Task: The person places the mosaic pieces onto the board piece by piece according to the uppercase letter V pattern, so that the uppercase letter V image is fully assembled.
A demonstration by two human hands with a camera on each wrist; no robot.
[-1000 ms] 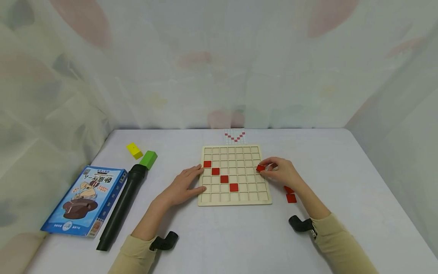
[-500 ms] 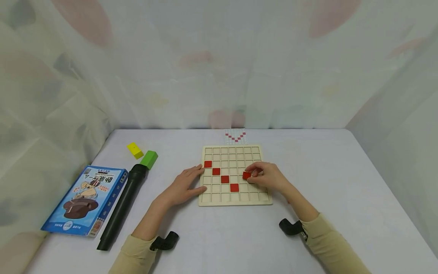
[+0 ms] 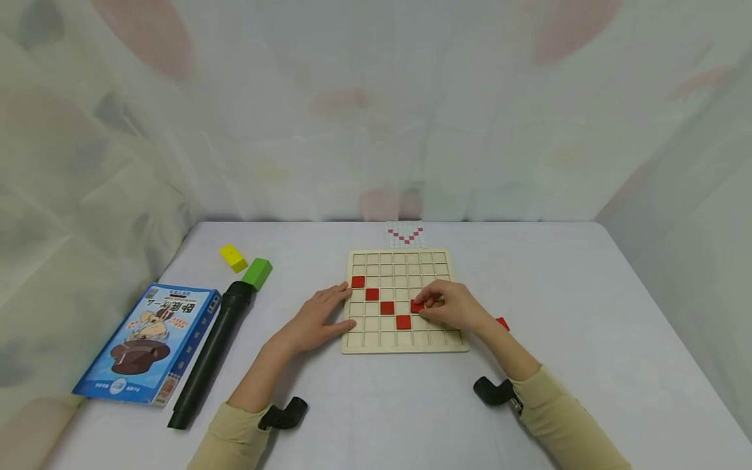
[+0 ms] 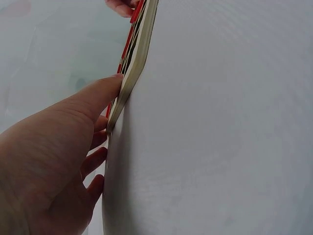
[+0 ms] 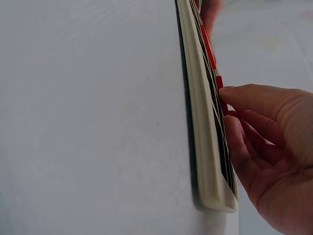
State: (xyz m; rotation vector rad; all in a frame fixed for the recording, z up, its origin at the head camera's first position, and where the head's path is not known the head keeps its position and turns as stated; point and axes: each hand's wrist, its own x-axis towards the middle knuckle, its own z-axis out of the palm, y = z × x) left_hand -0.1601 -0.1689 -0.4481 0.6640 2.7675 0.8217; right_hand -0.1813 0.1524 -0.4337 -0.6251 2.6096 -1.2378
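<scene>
A pale wooden grid board (image 3: 376, 339) lies on the table, with several red square tiles (image 3: 387, 307) in its cells on a slant down to the right. My left hand (image 3: 314, 320) rests at the board's left edge, fingers and thumb extended. In the left wrist view its thumb (image 4: 100, 95) touches the board's rim. My right hand (image 3: 455, 305) is over the board and pinches a red tile (image 3: 416, 307) between thumb and fingers. That tile sits low at a cell right of the slanting row; in the right wrist view the fingertips (image 5: 226, 93) are on it.
Behind the board lies a small pattern card (image 3: 407, 234) with red squares in a V. A loose red tile (image 3: 502, 323) shows beside my right forearm. At left are a blue box (image 3: 147, 346), a black tube (image 3: 214, 352), a green block (image 3: 257, 273) and a yellow block (image 3: 234, 258).
My right hand has carried the red tile left from the board's right edge and down to a cell near the lowest placed tile. The left hand stays at the board's edge.
</scene>
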